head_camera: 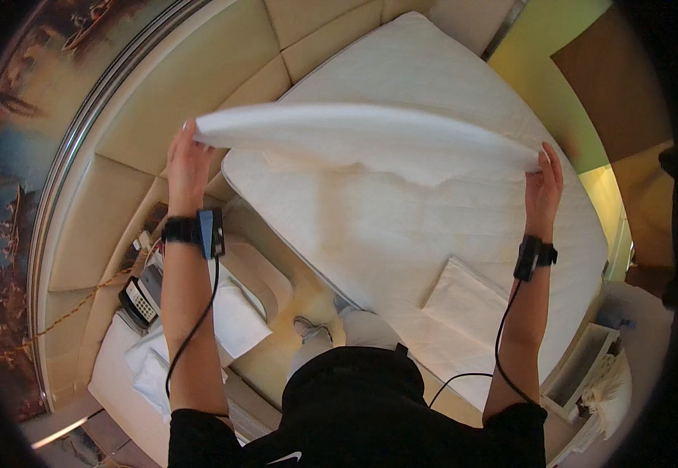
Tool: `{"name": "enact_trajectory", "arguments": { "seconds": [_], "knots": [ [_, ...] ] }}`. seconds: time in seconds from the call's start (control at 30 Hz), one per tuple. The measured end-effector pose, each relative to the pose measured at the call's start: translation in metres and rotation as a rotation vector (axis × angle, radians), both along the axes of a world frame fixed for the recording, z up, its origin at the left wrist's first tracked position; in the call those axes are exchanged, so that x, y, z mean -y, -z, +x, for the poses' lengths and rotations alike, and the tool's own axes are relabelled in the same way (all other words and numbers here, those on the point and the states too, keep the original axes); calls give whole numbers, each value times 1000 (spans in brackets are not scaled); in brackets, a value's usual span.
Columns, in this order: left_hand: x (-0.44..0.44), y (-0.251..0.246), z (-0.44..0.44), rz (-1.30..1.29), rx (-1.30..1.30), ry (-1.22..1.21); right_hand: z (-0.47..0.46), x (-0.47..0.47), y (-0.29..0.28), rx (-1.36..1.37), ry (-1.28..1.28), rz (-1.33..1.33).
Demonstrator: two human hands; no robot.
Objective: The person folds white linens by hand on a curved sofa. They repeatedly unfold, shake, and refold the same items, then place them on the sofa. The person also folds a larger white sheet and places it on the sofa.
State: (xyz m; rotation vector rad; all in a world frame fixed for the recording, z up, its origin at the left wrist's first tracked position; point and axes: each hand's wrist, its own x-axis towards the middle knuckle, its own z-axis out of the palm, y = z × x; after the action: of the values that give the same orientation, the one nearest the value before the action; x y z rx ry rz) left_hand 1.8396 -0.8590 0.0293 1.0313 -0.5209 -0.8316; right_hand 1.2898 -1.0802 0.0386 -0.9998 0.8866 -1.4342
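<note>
A white sheet stretches between my two raised hands, its near part hanging over a bare white mattress. At its left end, my left hand pinches a corner, in front of the padded headboard. My right hand grips the other end above the mattress's right part. Both wrists wear black straps with small devices and cables. On the mattress, nearer my body and left of my right forearm, lies a folded white cloth. How the sheet's underside lies is hidden.
A beige padded headboard curves along the upper left. At lower left, a telephone and white linens rest beside another bed. My legs stand at the mattress's near edge. An open white box is at lower right.
</note>
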Motion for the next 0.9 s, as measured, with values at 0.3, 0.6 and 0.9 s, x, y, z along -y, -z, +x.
{"name": "enact_trajectory", "arguments": {
  "seconds": [0.3,0.6,0.9],
  "knots": [
    [-159,168,-76,459,185,117,-107,-122,154,-179,-137,214],
    [-266,363,-151,999,-358,176,-157,-216,341,-512,-115,697],
    [-256,397,-170,1144,-188,310,-185,-245,384,-823,-194,814]
  ]
}}
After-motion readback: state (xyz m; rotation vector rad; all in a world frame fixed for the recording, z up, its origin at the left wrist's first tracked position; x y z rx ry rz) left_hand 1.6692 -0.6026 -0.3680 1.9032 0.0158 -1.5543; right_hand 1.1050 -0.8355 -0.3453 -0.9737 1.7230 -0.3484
